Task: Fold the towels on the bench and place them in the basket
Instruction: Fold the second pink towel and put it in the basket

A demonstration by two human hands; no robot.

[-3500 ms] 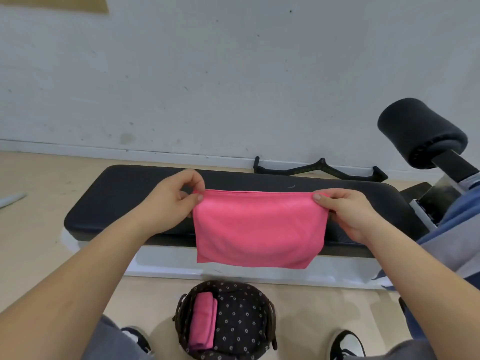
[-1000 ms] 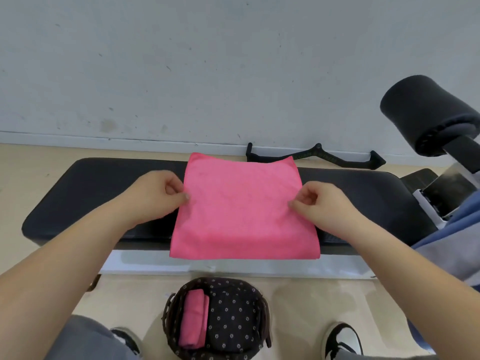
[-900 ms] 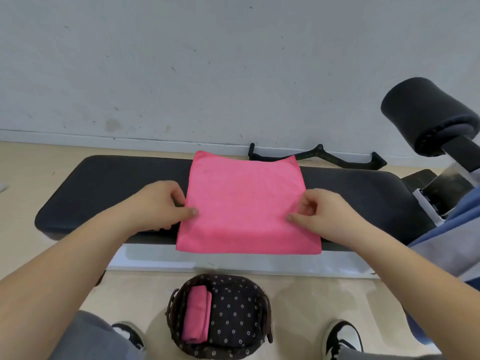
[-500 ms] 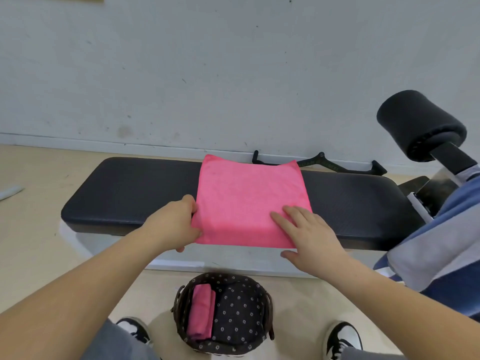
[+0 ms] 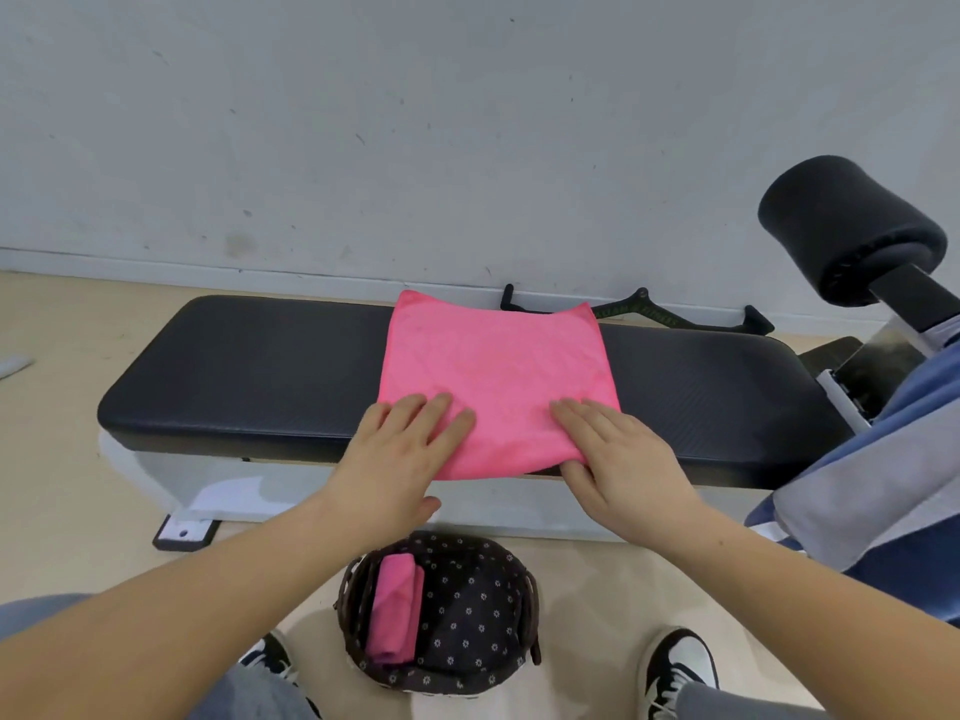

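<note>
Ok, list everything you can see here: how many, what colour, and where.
spread towel: one, pink, flat across the bench
bench: one, black pad, along the wall
basket: one, dark with pale dots, on the floor in front of the bench
folded towel: one, pink, on the basket's left side
cable handle: one, black, on the floor behind the bench
roller pad: one, black, upper right
cloth: one, blue and grey, right edge
shoes: two, black and white, either side of the basket
left hand: flat on the spread towel's near left corner
right hand: flat on its near right corner
</note>
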